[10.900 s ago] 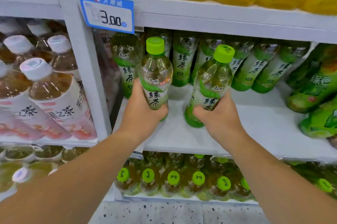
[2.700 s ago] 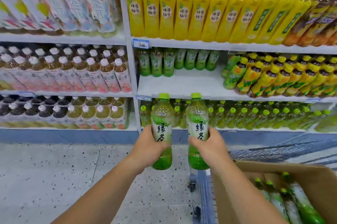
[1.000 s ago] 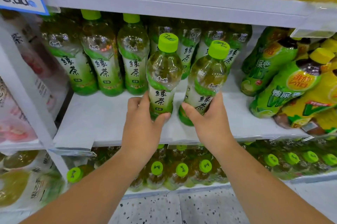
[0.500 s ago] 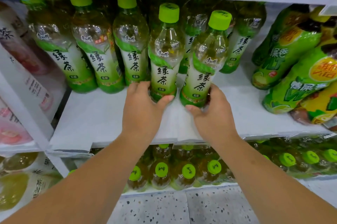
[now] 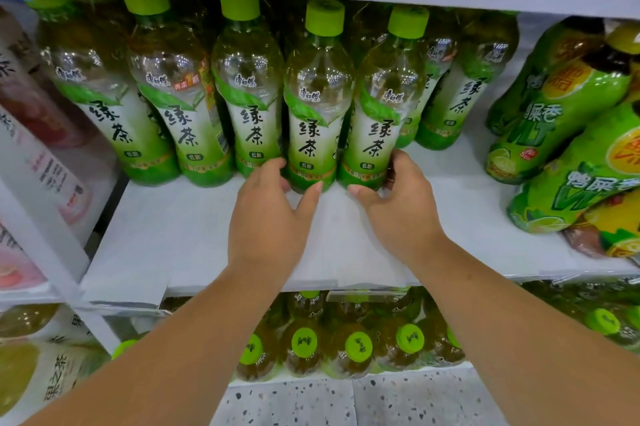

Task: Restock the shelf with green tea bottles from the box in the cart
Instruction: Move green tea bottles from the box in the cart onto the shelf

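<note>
The left green tea bottle [image 5: 317,107] and the right green tea bottle [image 5: 388,103] stand upright, side by side and touching, on the white shelf [image 5: 180,238]. They sit toward its far part, in line with the front row. My left hand [image 5: 273,217] wraps the base of the left green tea bottle, thumb on its right side and fingers curled round its left. My right hand [image 5: 398,214] grips the base of the right green tea bottle, thumb at the near side, fingers round the right.

Three more tea bottles [image 5: 249,96] stand just to the left in the same row, with others behind. Lime drink bottles [image 5: 554,107] lean at the far right. Pink-labelled bottles [image 5: 41,155] fill the bay to the left. Green-capped bottles [image 5: 358,346] stand on the shelf below, above the speckled floor [image 5: 346,401].
</note>
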### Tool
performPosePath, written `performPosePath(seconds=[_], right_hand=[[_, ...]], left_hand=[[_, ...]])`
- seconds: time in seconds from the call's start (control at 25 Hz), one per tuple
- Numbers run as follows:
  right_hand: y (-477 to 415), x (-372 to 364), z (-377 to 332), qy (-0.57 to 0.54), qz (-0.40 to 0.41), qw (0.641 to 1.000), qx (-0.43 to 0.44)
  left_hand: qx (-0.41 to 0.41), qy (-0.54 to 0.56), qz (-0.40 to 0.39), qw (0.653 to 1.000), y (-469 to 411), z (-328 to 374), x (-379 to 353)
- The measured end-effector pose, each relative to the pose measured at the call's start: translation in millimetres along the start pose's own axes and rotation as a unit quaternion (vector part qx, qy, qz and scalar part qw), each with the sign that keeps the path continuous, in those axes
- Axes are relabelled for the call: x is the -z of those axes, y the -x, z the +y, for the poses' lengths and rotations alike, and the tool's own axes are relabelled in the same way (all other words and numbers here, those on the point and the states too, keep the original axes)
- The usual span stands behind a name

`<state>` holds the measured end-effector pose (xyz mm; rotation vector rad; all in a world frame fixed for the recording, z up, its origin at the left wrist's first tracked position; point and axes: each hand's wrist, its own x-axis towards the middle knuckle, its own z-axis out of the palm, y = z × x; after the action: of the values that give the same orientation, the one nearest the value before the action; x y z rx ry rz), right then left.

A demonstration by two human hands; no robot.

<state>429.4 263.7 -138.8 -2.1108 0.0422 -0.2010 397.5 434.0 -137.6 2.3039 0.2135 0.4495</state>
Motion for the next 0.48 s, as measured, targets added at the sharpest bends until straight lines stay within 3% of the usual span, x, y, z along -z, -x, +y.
performPosePath(seconds=[0.16, 0.48], right_hand=[[0.9, 0.0, 2.1, -0.007, 0.006, 1.0, 0.009], [-2.1, -5.0, 3.7, 0.087, 0.003, 0.996, -0.002]], left_hand=[[0.017, -0.017, -0.014, 1.0, -3.0, 4.7, -2.3], [0.076, -0.092, -0.014, 0.993, -7.7, 16.2, -2.9]])
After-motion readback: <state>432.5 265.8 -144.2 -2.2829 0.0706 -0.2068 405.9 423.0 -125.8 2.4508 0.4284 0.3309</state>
